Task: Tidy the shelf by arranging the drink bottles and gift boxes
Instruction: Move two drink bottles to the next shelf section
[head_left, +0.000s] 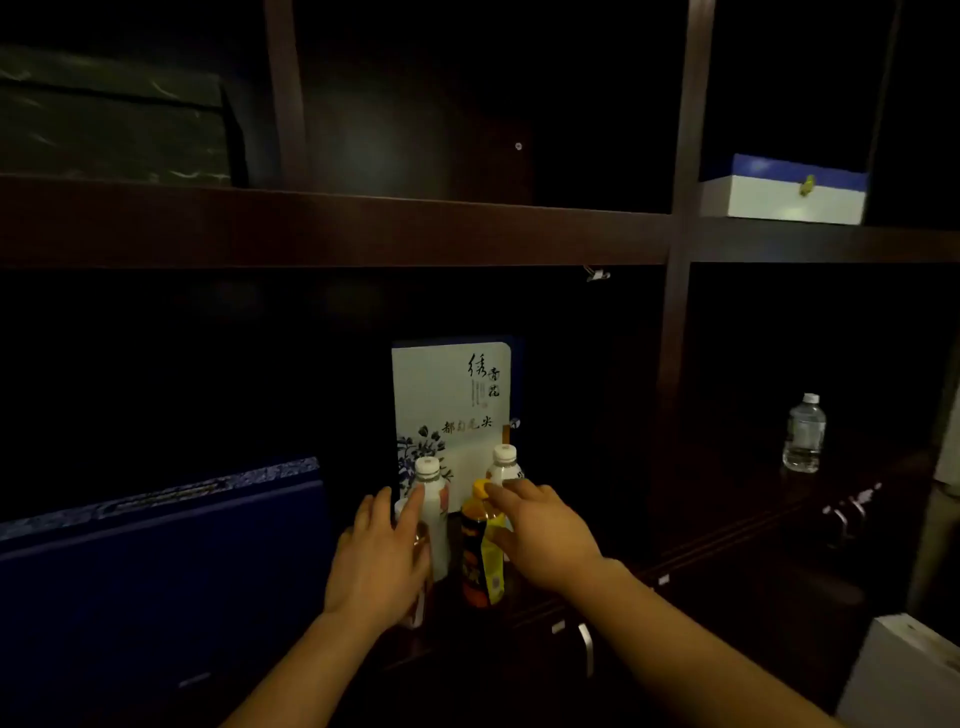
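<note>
Centrally, low in the frame, one compartment of the dark wooden shelf holds the working cluster.

- Blue-and-white gift box: upright at the back of the compartment, printed face forward.
- Left milky bottle, white cap: upright, left of the group.
- Right milky bottle, white cap: upright, further back, just in front of the box.
- Orange drink bottle, yellow cap: upright between the two, nearest the viewer.
- Reddish bottle: mostly hidden by the left hand, kind unclear.

Left hand: fingers roughly straight, laid against the left milky bottle's shoulder, palm over the reddish bottle. No closed grip shows.

Right hand: fingers loosely extended, index tip on the yellow cap, thumb beside the label, not wrapped round.

Governing relation: every bottle's long axis is vertical and the group stands directly ahead of both hands, already in touch. The right hand is nearer the orange bottle, the left nearer the left milky and reddish ones. The bottles are crowded, so shifting one probably risks tipping a neighbour.

Other compartments:
- Lower left: large navy gift box.
- Upper right: white box with blue lid.
- Right: clear water bottle, upright, alone.
- Upper left: dark green box.
</note>
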